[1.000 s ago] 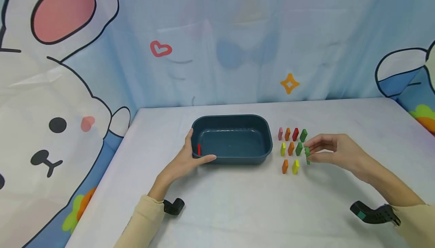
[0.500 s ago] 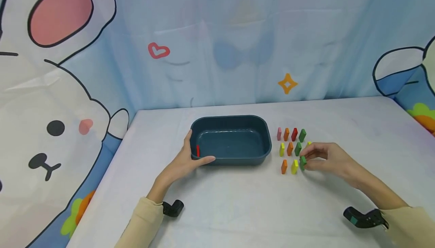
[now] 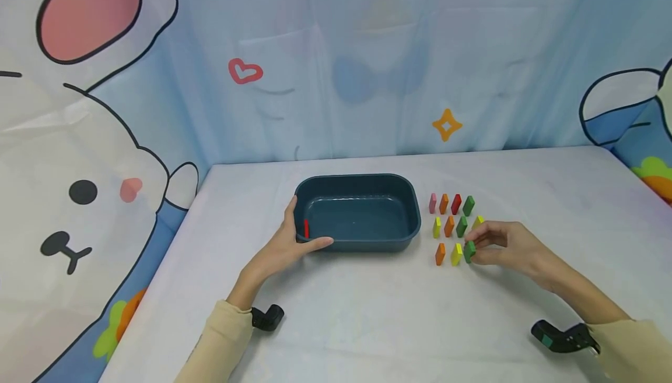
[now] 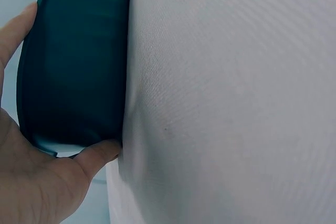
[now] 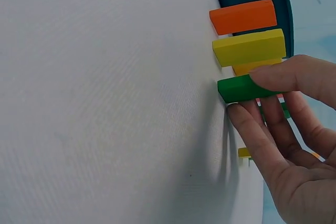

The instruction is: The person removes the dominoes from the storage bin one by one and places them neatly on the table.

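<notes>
My right hand (image 3: 499,244) pinches a green block (image 3: 469,252) between thumb and fingers, upright at the right end of the front row. In the right wrist view the thumb lies over this green block (image 5: 239,88), beside a yellow block (image 5: 249,48) and an orange block (image 5: 244,17). At the left, my left hand (image 3: 286,249) rests around the near-left corner of a dark teal rectangular tub (image 3: 362,246), thumb along its front wall and fingers at its left side. A red block (image 3: 307,228) stands inside the tub near that corner.
Behind the front row stand more upright blocks: a yellow one (image 3: 437,228), an orange one (image 3: 448,226) and a green one (image 3: 461,227) in the middle row, pink (image 3: 433,203) to green (image 3: 469,206) in the back row. A printed curtain (image 3: 378,80) hangs behind the white table (image 3: 367,319).
My right hand has moved the green block from the middle row's right end toward me and left, into the front row; a yellow block behind has come into view. The left hand has stayed put.
</notes>
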### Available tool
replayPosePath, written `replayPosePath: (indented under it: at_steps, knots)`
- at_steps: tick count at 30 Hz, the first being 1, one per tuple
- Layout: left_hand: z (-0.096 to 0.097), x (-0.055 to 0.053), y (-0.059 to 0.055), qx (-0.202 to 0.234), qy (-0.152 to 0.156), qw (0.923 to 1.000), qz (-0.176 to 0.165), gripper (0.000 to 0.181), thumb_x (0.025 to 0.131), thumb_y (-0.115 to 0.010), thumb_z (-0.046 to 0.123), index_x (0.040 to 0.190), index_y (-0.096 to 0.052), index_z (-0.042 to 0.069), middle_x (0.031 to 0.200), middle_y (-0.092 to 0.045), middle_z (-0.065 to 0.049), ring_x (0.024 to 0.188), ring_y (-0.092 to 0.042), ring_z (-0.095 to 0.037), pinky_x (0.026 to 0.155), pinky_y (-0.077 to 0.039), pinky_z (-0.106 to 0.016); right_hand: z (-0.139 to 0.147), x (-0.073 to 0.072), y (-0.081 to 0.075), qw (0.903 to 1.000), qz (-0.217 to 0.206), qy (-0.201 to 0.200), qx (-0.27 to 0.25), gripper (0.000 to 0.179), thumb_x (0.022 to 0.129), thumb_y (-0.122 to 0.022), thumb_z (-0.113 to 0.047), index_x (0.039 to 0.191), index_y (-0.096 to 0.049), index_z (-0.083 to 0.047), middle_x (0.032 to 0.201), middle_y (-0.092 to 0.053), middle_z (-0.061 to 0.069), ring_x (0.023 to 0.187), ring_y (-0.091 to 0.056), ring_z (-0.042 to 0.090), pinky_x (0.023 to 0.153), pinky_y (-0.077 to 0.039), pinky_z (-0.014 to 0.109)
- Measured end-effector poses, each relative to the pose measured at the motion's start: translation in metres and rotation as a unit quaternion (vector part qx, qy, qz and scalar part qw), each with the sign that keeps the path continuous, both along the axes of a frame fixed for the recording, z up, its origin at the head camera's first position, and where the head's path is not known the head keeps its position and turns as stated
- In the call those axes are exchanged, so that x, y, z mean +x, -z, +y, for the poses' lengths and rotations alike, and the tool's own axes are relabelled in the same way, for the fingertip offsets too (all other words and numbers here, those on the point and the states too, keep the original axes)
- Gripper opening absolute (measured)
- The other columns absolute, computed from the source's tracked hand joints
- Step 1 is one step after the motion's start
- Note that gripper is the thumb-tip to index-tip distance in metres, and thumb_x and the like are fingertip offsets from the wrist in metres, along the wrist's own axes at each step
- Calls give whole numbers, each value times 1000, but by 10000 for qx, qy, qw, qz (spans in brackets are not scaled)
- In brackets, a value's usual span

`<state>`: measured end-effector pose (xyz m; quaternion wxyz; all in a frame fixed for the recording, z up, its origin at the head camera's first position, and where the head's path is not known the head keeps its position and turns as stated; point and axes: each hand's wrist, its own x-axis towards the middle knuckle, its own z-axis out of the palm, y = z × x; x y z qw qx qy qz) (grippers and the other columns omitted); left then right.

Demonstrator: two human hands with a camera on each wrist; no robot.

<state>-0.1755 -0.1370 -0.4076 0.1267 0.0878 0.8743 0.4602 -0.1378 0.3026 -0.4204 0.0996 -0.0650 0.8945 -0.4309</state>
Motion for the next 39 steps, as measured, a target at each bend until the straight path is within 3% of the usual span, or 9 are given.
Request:
replayPosePath:
  at_steps: [7, 16, 39]
  knots:
    - [-1, 0, 0, -16, -7, 10000, 8, 129, 86, -80, 60, 167, 14, 25, 176, 2, -8, 160, -12, -34, 123, -24, -64, -1, 1, 2, 9999, 41, 78, 78, 33, 88, -82, -9, 116, -68, 2, 109, -71, 9, 99, -63, 17, 82, -53, 31]
    - [-2, 0, 3, 34, 16, 10000, 29, 129, 86, -80, 60, 168, 13, 24, 176, 3, -8, 160, -12, -34, 122, -25, -65, -1, 3, 3, 9999, 62, 97, 30, 37, 87, -83, -8, 118, -67, 3, 110, -70, 10, 96, -62, 12, 78, -54, 21]
    - [0, -1, 1, -96, 17, 9999, 44, 130, 86, -80, 61, 167, 15, 23, 176, 4, -9, 160, -11, -34, 123, -24, -63, -3, 7, 3, 9997, 160, 103, 146, 39, 89, -82, -9, 123, -68, 4, 115, -69, 14, 107, -63, 29, 76, -55, 21]
